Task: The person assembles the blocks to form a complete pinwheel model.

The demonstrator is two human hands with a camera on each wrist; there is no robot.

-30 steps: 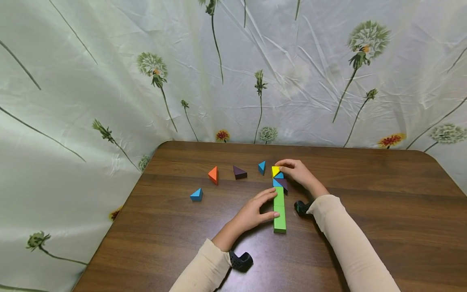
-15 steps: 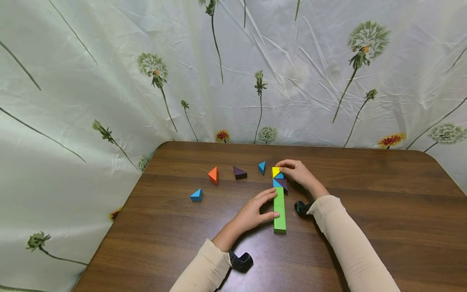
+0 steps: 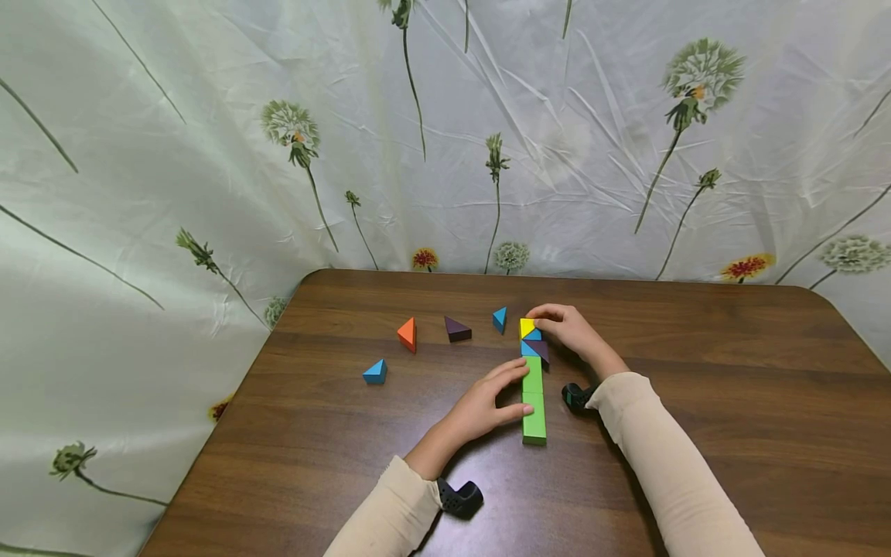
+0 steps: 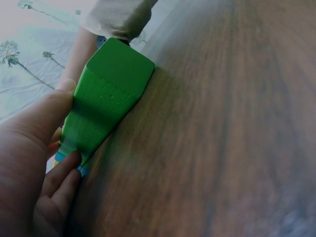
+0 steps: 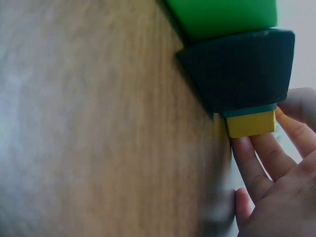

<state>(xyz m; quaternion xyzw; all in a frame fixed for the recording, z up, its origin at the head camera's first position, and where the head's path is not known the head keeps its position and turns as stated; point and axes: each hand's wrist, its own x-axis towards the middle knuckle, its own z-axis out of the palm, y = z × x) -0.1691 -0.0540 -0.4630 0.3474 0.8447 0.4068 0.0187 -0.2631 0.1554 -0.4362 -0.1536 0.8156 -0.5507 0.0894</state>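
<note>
1. Pale cloth printed with dandelions hangs behind our wooden table and along its left side.
2. Our right hand is at the far end of a row of blocks, fingers curled round the yellow triangle; how firmly we grip it, we cannot tell.
3. Our left hand comes in from the row's left, relaxed, thumb touching the near green block and fingertips touching the far green block, without wrapping either.
4. Outward from our fingers, the row runs away from us: the two green blocks end to end, then a nearer blue triangle beside a purple triangle, then a farther blue triangle against the yellow one.
5. To line these up well, we judge, we should steady the green pair and press gently along the row; a sideways push could slide the slanted faces apart.
6. Purple juts past the row's right edge, so a light nudge leftward may be called for.
7. Leftward room is broken by a loose blue triangle near the yellow one, then a loose purple triangle, an orange triangle and an outer blue triangle.
8. Some wood lies between our right fingers and the far edge; the widest room is rightward.
</note>
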